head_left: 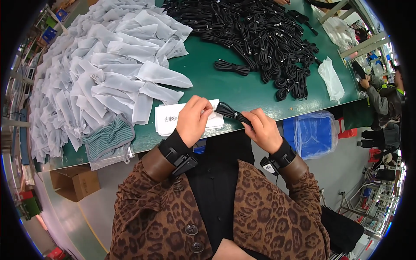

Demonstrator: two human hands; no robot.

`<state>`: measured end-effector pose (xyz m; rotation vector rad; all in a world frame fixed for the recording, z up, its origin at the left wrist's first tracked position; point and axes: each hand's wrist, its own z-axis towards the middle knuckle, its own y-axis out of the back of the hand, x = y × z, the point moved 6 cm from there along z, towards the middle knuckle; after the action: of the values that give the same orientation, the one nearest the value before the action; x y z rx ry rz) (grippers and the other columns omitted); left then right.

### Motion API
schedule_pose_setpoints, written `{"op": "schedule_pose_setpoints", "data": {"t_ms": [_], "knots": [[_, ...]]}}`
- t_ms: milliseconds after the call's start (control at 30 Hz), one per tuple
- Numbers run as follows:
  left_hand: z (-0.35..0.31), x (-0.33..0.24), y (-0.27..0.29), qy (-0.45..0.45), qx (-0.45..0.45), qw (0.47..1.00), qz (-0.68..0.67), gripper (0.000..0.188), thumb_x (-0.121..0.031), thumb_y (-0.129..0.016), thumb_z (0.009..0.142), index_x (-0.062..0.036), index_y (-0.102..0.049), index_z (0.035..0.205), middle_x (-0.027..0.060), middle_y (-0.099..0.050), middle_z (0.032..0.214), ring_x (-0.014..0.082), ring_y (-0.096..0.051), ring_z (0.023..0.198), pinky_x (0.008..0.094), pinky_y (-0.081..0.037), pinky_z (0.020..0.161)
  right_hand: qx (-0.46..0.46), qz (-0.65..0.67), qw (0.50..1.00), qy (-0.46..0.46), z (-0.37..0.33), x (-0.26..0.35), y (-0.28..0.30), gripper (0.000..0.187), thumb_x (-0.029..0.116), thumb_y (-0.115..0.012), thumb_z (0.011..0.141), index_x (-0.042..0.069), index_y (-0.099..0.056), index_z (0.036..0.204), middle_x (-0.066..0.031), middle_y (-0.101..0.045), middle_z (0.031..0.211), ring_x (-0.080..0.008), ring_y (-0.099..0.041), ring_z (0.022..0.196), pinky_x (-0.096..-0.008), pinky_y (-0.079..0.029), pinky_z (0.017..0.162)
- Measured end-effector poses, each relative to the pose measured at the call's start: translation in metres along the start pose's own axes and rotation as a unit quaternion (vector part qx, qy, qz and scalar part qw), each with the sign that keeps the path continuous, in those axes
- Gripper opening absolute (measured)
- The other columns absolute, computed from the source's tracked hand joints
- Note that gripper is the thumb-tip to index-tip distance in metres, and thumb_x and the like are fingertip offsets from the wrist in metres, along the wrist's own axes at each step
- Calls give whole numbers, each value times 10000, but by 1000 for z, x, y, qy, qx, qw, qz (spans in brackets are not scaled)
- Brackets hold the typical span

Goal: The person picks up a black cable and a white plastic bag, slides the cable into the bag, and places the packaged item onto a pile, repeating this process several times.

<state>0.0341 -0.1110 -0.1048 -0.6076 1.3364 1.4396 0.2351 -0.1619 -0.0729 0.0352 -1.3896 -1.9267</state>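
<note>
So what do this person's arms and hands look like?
The left hand and right hand are bare. Leopard-print brown sleeves end in plain brown cuffs. Black wrist straps each carry a dark device; the right one shows a white label.

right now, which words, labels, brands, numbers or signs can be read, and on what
Stack of white bags by the left hand: small dark print with a triangular sign, wording too small to read.
Pile of frosted bags: faint grey print, too blurred to read.
White tag at the right wrist: dark marking, not transcribed.
Cardboard box: too faint.
</note>
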Motion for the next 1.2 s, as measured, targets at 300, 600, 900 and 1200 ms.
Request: {"op": "schedule_pose_setpoints", "data": {"t_ms": [300,600,900,1200], "knots": [[-5,6,-2,2,48,998,37,96,50,-616,838,-5,-569,902,98,-573,849,231,-549,706,307,-460,661,12,-28,999,45,1,7,-2,384,13,-733,769,2,-593,1127,-122,-566,906,-294,-613,725,-377,-511,603],[-9,-17,2,-109,34,993,8,123,67,-631,805,6,-558,882,114,-601,953,274,-574,834,332,-481,725,67,108,991,-37,4,2,-9,344,42,-737,789,10,-605,1105,-113,-575,917,-262,-605,739,-317,-502,616],[4,-35,11,-119,21,992,31,127,45,-645,784,-25,-559,844,117,-570,1045,314,-555,932,351,-466,808,-17,178,984,-20,37,9,-15,286,13,-709,817,43,-646,1094,-97,-586,966,-199,-592,757,-280,-499,660],[55,-17,92,126,-21,941,-312,110,-115,-580,958,-35,-630,1015,18,-608,1004,101,-539,918,243,-449,747,-120,139,981,-64,95,-23,-6,337,71,-677,866,47,-626,1198,-168,-617,923,-315,-642,802,-364,-531,683]]}}
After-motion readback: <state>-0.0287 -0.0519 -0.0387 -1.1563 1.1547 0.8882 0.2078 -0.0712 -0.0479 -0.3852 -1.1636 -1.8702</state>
